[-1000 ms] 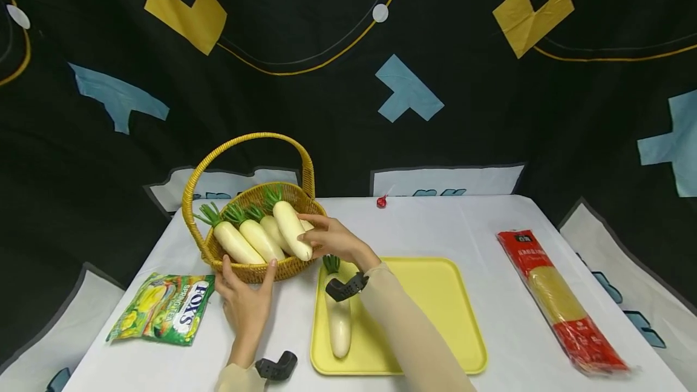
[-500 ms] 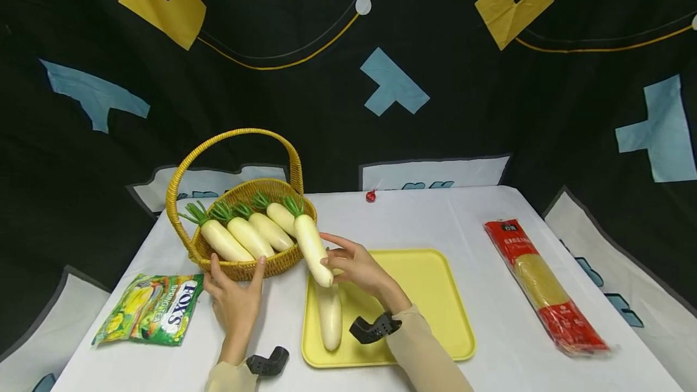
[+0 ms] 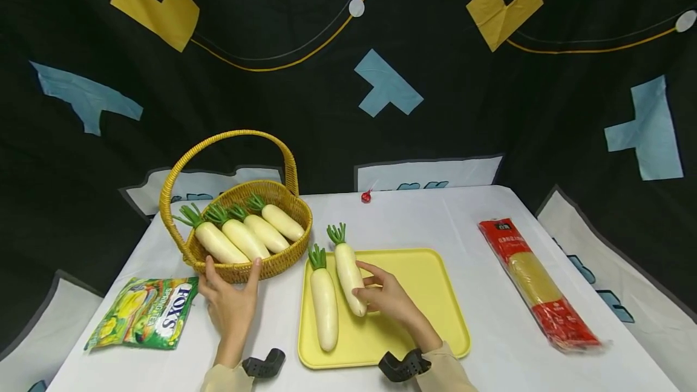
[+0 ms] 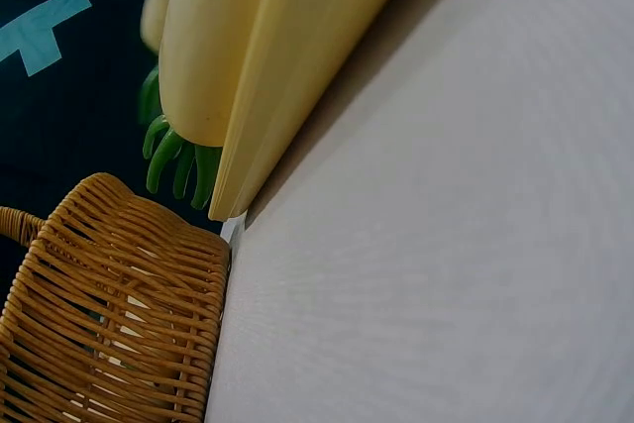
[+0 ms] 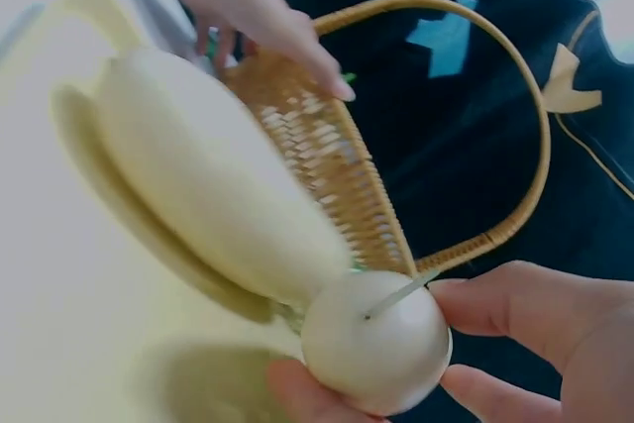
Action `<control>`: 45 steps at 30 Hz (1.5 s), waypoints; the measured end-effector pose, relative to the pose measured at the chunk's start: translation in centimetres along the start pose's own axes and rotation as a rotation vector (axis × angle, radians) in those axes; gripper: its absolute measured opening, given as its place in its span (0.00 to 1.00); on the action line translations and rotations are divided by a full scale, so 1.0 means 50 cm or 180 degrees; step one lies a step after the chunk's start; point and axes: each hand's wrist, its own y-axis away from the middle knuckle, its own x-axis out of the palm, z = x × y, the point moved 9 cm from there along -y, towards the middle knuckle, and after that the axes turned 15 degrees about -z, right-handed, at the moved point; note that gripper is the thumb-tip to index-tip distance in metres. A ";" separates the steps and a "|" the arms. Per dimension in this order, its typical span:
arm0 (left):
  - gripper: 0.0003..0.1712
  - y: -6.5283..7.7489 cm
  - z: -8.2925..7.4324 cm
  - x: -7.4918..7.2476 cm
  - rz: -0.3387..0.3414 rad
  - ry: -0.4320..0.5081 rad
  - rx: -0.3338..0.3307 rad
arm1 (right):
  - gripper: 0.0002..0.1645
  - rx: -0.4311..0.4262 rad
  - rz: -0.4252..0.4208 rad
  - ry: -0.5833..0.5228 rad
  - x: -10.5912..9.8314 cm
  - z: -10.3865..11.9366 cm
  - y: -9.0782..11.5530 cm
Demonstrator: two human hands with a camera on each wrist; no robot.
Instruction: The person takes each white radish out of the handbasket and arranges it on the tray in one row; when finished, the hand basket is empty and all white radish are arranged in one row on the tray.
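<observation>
My right hand (image 3: 388,294) pinches a white radish (image 3: 347,274) near its lower end, its green leaves pointing away. The radish slants over the yellow tray (image 3: 419,319). To its left, a second white radish (image 3: 324,310) lies on the tray, leaves toward the back. My left hand (image 3: 231,304) rests against the front of the wicker basket (image 3: 278,264), thumb and a finger spread along the rim. Several white radishes (image 3: 245,238) lie in the basket. In the right wrist view, thumb and fingers surround the tip of the held radish (image 5: 376,344).
A green candy bag (image 3: 147,313) lies left of the basket. A red noodle packet (image 3: 536,283) lies at the right. Near the table's back edge is a small red wrapped candy (image 3: 366,197). The basket's tall handle (image 3: 239,133) arches above it.
My right hand has carried a radish out of the basket, right and toward me, over the tray. The left hand stays at the basket's front. The head view has shifted slightly.
</observation>
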 end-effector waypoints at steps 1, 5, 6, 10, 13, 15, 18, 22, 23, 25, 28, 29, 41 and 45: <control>0.60 -0.001 0.000 0.000 0.0002 -0.0002 -0.0003 | 0.37 0.0016 0.0004 0.0001 0.003 -0.004 0.005; 0.60 -0.002 0.001 0.001 0.0016 -0.0013 -0.0008 | 0.37 0.0069 0.0009 0.0029 0.017 -0.019 0.021; 0.60 -0.002 0.001 0.002 0.0021 -0.0016 -0.0009 | 0.37 0.0073 0.0006 0.0035 0.019 -0.021 0.025; 0.60 -0.001 0.000 0.002 0.0009 -0.0011 -0.0003 | 0.37 0.0042 -0.0043 0.0136 0.023 -0.027 0.036; 0.60 0.000 -0.001 0.001 -0.0004 0.0001 0.0004 | 0.37 -0.0009 -0.0094 0.0208 0.025 -0.027 0.043; 0.60 0.000 -0.002 -0.001 -0.0016 0.0004 0.0008 | 0.38 -0.0029 -0.0091 0.0247 0.027 -0.027 0.048; 0.60 0.001 -0.002 -0.002 -0.0018 -0.0006 0.0012 | 0.37 -0.0089 -0.0049 0.0333 0.029 -0.023 0.055; 0.59 0.001 -0.002 -0.003 -0.0028 -0.0010 0.0016 | 0.32 -0.0243 0.0006 0.0554 0.031 -0.015 0.061; 0.59 0.001 -0.002 -0.003 -0.0029 -0.0007 0.0016 | 0.31 -0.0272 0.0009 0.0597 0.031 -0.014 0.061; 0.59 0.001 -0.002 -0.004 -0.0039 -0.0007 0.0015 | 0.30 -0.0301 0.0017 0.0640 0.032 -0.013 0.061; 0.59 0.001 -0.001 -0.003 -0.0046 -0.0006 0.0021 | 0.29 -0.0325 -0.0003 0.0616 0.032 -0.013 0.059; 0.59 0.002 -0.001 -0.003 -0.0048 -0.0005 0.0024 | 0.29 -0.0329 -0.0020 0.0610 0.032 -0.014 0.059; 0.59 0.001 -0.001 -0.004 -0.0048 0.0024 0.0019 | 0.32 -0.0347 -0.0141 0.0563 0.025 -0.018 0.038; 0.60 0.002 0.000 -0.002 -0.0006 0.0008 -0.0010 | 0.33 -0.0426 -0.0186 0.0586 0.016 -0.005 0.026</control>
